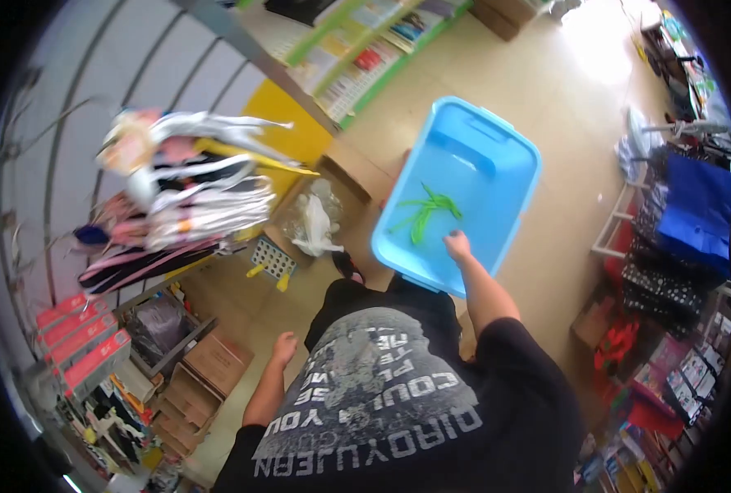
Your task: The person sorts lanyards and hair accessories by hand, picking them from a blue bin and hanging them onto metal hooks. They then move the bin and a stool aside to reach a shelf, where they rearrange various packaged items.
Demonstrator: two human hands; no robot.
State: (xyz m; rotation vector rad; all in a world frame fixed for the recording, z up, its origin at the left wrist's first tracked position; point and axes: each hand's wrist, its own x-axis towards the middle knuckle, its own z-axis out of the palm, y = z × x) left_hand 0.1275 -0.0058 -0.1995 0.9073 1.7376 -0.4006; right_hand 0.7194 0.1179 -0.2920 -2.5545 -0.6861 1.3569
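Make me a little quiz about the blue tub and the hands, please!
1. Pick one: the thin strands in the blue tub are A) red, B) green, C) white.
2. True or false: the left hand is inside the tub.
3. Fill in the gap: the ____ hand is closer to the strands.

Key: 1. B. 2. False; the left hand is outside the tub. 3. Right; the right hand is just beside them.

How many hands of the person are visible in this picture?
2. The right hand is over the blue tub, near the green strands. The left hand is beside the black shirt.
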